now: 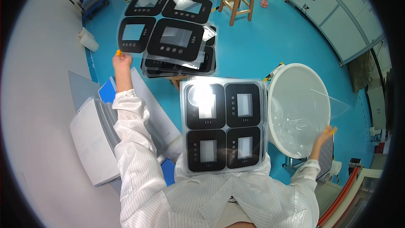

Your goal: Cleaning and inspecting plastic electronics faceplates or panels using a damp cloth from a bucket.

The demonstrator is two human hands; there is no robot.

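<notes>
Left hand (122, 60): fingers closed on the near-left corner of a sheet (157, 22), which extends beyond and to the right of the hand. The sheet is clear, with four black panels in two rows, each with a window. Far stack (207, 61): similar sheets, to the right of the left hand and partly covered by the raised sheet. Lap stack (225, 128): further four-panel sheets on the person's lap, between the two hands and nearer the body than the left one; glare whitens one panel. Right hand (324, 137): beside the near-right rim of a white bin (291, 80), its fingers blurred; whether they grip anything cannot be told. Film (338, 104): a clear piece across the rim, just beyond the right hand. Crumpled film (295, 127): inside the bin, left of that hand. Orange covers (118, 52) show on fingertips of both hands.
</notes>
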